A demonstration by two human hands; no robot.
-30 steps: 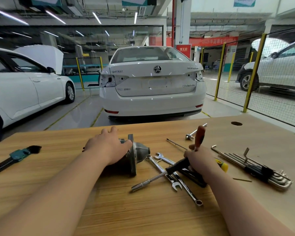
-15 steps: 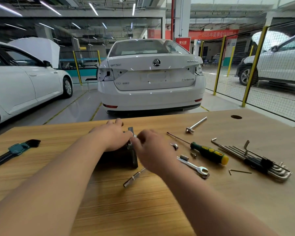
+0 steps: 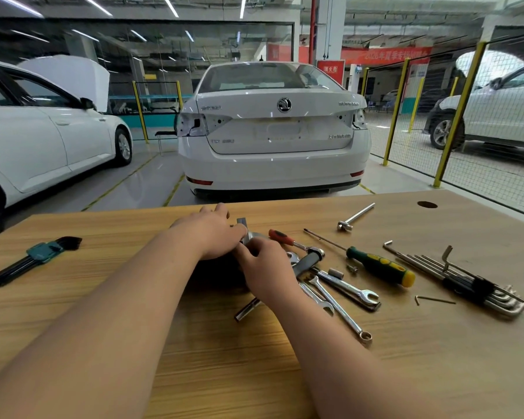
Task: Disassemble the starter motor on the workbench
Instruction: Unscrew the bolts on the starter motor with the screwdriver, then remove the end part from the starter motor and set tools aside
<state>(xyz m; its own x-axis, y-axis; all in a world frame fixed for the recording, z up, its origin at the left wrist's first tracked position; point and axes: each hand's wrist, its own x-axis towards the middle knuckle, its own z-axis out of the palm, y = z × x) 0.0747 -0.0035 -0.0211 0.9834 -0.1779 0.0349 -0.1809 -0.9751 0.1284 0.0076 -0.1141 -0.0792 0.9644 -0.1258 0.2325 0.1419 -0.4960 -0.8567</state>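
The starter motor (image 3: 243, 222) lies on the wooden workbench (image 3: 103, 297), mostly hidden under my hands. Only its metal flange and a bit of the grey nose show. My left hand (image 3: 212, 234) lies over the motor body with its fingers curled round the far side. My right hand (image 3: 266, 264) is at the nose end just right of the flange. Its fingers curl against the housing, and what they pinch is hidden.
Right of the motor lie a red-handled ratchet (image 3: 285, 238), several wrenches (image 3: 345, 288), a green-and-yellow screwdriver (image 3: 378, 266), a T-bar (image 3: 356, 217) and a hex key set (image 3: 466, 279). An extension bar (image 3: 248, 308) pokes out under my right wrist. A black hex key set (image 3: 40, 252) lies far left.
My right hand put down the dark-handled tool it held and moved left to the motor's nose. My left hand stayed on the motor body.
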